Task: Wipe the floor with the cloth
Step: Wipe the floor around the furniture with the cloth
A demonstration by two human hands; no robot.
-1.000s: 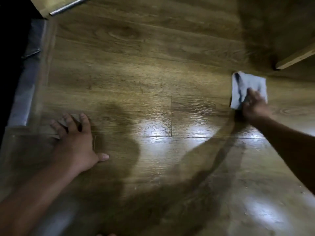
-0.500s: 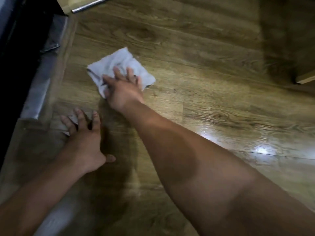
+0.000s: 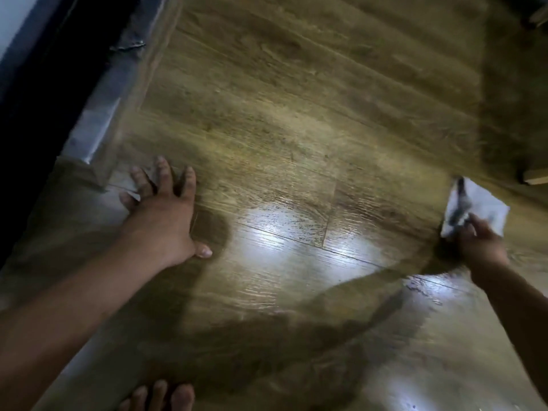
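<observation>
Mid-wipe. Left hand (image 3: 161,215) flat on floor (image 3: 296,129), fingers spread. Right hand (image 3: 480,244) on cloth (image 3: 486,207), well right of left hand; grip blurred, cannot tell. Next: sweep toward left hand, pressing evenly.

I see left hand (image 3: 160,212) planted palm down on the floor (image 3: 296,137), 4 fingers (image 3: 164,173) splayed forward, thumb (image 3: 203,251) out sideways, arm straight. Right arm reaches out far right, right hand (image 3: 482,244) knuckles up on the cloth (image 3: 489,203); finger curl too blurred to call. Bare toes (image 3: 157,396) at bottom edge.
</observation>
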